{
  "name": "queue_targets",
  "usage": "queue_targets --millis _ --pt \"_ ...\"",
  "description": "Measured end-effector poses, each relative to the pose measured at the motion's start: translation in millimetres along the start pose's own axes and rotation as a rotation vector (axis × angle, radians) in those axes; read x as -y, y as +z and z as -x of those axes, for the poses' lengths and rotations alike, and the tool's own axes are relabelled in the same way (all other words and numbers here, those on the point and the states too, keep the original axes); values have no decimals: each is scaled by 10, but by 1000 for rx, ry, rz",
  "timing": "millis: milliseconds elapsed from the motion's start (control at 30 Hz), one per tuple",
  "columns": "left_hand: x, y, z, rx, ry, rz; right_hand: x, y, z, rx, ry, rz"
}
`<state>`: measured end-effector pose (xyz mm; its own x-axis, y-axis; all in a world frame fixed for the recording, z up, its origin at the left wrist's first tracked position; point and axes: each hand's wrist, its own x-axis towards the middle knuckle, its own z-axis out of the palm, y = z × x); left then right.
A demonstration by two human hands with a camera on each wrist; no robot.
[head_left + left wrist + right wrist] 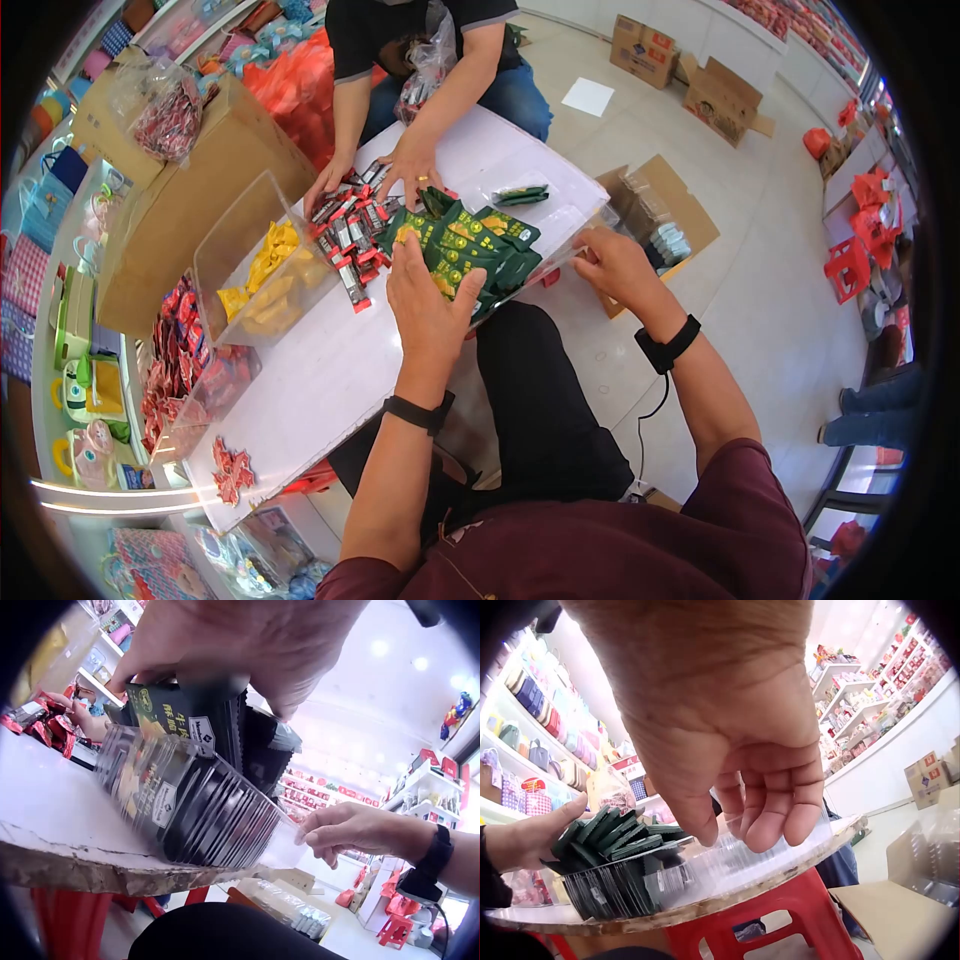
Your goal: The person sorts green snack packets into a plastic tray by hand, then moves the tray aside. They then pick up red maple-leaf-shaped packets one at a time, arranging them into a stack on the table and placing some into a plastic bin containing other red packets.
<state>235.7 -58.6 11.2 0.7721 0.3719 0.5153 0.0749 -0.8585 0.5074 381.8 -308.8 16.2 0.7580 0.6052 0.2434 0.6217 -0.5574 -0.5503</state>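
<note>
Green snack packets (pixel 470 238) stand tightly packed in a clear plastic box (pixel 279 838) at the table's near edge. My left hand (pixel 428 300) rests on the packets, fingers straight and thumb held apart. At the box's right end, my right hand (pixel 622 268) pinches the clear rim between thumb and curled fingers; the right wrist view shows these fingers (pixel 769 817) bent over the bare end of the box. Beyond the packets lies a heap of red and black stick packets (pixel 350 230), with another person's hands (pixel 410 165) on it.
Left on the white table (pixel 330 375) stands a clear bin with yellow packets (pixel 272 255), beside a bin of red packets (pixel 175 355). Several red wrappers (pixel 232 470) lie at the near corner. An open carton (pixel 690 215) sits right of the table, a large carton (pixel 190 190) left.
</note>
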Motion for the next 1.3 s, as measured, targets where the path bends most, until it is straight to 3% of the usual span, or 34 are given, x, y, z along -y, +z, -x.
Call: queue_targets --millis 133,233,367,467,567,600,800,1000,1100,1300 --pt "69 -93 -19 2 -3 35 0 -36 -8 4 20 -40" --pt "180 -130 69 7 -31 63 -37 10 -368 -277 -100 -26" --pt "229 -142 154 -1 -59 96 -286 405 -1371 -187 -271 211" --pt "202 -210 240 28 -49 102 -181 433 -1654 76 -348 376" --pt "216 -210 289 27 -36 110 -48 437 -1817 487 -157 563" --pt "224 -215 288 23 -38 120 -41 515 -1859 517 -132 642" --pt "290 -267 245 40 -68 186 24 558 -1875 415 -269 750" --pt "313 -235 258 63 -83 190 88 590 -2119 677 -164 685" --pt "291 -241 277 97 -134 188 131 551 -2127 683 -256 662" --pt "331 -169 249 63 -109 168 59 277 -2075 470 -374 511"
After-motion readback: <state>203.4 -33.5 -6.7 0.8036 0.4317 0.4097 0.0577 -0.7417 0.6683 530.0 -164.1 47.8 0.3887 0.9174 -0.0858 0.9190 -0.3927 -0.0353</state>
